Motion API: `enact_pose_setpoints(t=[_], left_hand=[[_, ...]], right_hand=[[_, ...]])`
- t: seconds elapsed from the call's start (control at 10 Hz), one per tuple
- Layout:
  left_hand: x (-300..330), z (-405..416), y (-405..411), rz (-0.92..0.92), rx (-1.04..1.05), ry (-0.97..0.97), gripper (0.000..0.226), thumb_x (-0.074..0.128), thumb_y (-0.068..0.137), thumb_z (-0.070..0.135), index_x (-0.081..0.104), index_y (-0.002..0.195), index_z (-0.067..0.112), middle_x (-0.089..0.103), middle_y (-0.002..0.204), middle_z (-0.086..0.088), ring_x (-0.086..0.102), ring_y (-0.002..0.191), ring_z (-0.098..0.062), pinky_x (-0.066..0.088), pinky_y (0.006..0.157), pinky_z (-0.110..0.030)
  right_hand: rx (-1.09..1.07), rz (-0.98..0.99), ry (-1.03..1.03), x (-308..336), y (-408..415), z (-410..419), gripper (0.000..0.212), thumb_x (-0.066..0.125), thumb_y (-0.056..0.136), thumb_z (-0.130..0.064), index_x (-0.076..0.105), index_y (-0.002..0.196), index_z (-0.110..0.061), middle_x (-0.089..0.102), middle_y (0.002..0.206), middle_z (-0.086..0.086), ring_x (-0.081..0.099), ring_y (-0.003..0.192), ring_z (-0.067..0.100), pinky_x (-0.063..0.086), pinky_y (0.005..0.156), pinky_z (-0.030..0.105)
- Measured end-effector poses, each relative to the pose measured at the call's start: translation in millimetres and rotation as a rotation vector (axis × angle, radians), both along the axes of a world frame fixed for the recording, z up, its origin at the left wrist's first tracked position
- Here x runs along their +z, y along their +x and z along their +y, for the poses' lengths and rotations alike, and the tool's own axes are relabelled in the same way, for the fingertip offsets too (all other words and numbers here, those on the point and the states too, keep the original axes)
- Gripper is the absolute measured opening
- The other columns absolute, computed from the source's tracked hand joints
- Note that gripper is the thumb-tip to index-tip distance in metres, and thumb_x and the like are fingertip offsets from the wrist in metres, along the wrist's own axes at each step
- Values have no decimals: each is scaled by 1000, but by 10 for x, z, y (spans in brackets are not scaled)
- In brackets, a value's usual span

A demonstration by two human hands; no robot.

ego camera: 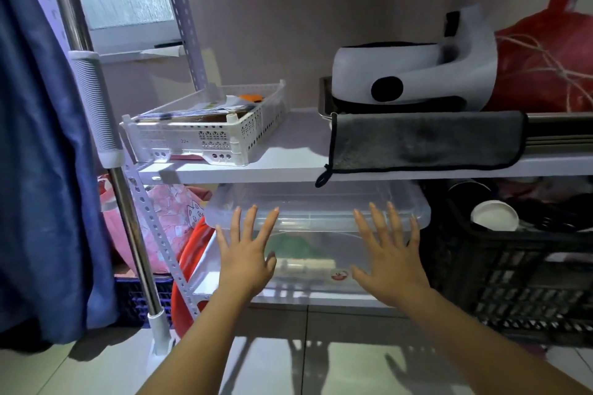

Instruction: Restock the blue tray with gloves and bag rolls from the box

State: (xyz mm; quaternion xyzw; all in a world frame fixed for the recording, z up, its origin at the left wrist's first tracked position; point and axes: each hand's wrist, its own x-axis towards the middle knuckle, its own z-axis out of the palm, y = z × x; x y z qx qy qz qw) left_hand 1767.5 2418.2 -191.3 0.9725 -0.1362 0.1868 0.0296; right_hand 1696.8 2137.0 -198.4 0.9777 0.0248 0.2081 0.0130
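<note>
Clear lidded box: sits on the bottom shelf of the rack, directly under the front edge of the middle shelf, long axis running left to right along that edge, lid on. Through its front wall something green and a pale row of roll-like items show; whether these are the gloves and bag rolls cannot be told for certain. Left hand: open, fingers spread, palm toward the box's front wall near its left end, holding nothing. Right hand: open likewise, empty, near the right end of the same wall, fingertips up at the lid's rim. Contact with the plastic cannot be told. The box lies straight ahead of both hands, each about equally near, so a two-handed pull outward along the shelf looks the likely next move. Flanking: orange hose left, black crate right. Above: white basket, grey cloth hanging over the middle shelf's front edge. The blue tray is not clearly identifiable.
</note>
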Motion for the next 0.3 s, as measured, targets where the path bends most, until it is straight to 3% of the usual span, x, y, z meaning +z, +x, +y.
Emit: enact_pose_setpoints(t=[0.2,0.3], left_hand=[[57,12,-83,89,-57,25,110,60,86,42,-36,140,49,-26,162,-1,-30,146,-29,0,120,-60],[165,77,-301,135,-35,43,107,56,88,42,-40,135,50,-30,160,-1,-27,147,-32,-8,118,-57]], right_hand=[[-57,101,-82,42,90,-116,103,31,80,-78,-33,148,-33,-36,158,4,-34,144,32,-18,113,62],[-76,182,-30,113,-159,58,93,23,83,-75,-36,145,-37,-43,155,3,-40,142,29,-18,115,59]])
